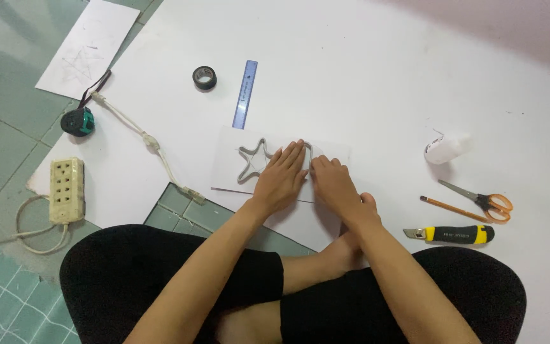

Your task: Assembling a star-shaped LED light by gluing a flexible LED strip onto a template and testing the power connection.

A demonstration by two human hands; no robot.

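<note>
A grey star-shaped strip frame [251,160] lies on a white sheet of paper [227,172] on a large white board on the floor. My left hand [281,178] lies flat over the star's right half, fingers together and pointing away. My right hand [335,181] rests beside it, fingers curled against the star's right edge, which both hands hide.
A blue ruler [245,93] and a roll of black tape [204,78] lie beyond the star. At right are a white glue bottle [447,147], orange scissors [488,202], a pencil [453,209] and a yellow-black utility knife [456,234]. At left are a power strip [67,190], a tape measure [77,121] and a cord [148,140].
</note>
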